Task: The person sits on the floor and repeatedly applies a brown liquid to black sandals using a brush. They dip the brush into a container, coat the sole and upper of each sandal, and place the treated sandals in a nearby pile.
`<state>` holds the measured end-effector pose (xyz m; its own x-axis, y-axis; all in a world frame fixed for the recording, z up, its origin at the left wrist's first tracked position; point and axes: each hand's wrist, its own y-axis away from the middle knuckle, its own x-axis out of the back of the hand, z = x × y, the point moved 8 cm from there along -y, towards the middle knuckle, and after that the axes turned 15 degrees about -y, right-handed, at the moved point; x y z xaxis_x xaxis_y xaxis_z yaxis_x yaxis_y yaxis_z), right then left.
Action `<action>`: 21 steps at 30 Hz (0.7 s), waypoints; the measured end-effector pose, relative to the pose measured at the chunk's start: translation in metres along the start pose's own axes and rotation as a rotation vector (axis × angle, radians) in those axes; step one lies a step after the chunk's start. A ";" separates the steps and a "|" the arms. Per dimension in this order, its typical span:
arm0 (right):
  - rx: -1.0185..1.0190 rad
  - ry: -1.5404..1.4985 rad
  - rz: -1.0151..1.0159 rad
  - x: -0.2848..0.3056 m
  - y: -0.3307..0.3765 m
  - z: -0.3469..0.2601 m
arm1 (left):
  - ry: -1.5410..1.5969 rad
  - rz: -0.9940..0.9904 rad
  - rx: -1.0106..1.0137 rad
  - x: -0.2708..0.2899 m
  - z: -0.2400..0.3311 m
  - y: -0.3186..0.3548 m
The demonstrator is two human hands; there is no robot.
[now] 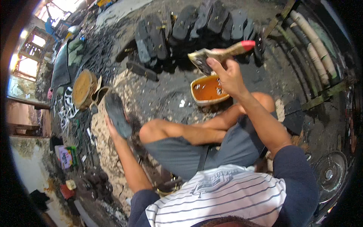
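My left hand grips a dark grey sandal sole by its edge, out to the left of my knee. In my right hand is a wide brush with a red-tipped handle. Its dark, caked bristle end points left. Below the brush, in front of my crossed legs, a cream-rimmed tub holds orange-brown liquid. The brush is apart from both the tub and the sole.
Dark sandals or soles stand in a row at the far side. One sandal lies nearer. Left are a round wooden block, white straps and a purple packet. Rolls lean at the right, above a round wheel-like disc.
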<state>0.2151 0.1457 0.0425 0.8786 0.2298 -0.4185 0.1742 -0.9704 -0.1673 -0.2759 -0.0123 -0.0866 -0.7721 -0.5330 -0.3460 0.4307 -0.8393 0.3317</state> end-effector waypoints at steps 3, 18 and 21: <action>0.108 0.096 0.175 0.068 -0.001 0.009 | 0.310 0.136 0.379 0.059 -0.090 0.042; 0.120 0.208 0.336 0.141 0.005 0.032 | -0.407 -0.421 -0.290 -0.382 0.048 -0.061; 0.130 0.163 0.398 0.142 0.010 0.036 | -0.405 -0.451 -0.293 -0.440 0.021 -0.140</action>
<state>0.3252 0.1717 -0.0510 0.9265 -0.1841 -0.3282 -0.2396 -0.9611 -0.1372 -0.0062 0.3418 0.0378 -0.9959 -0.0887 -0.0192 0.0894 -0.9952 -0.0397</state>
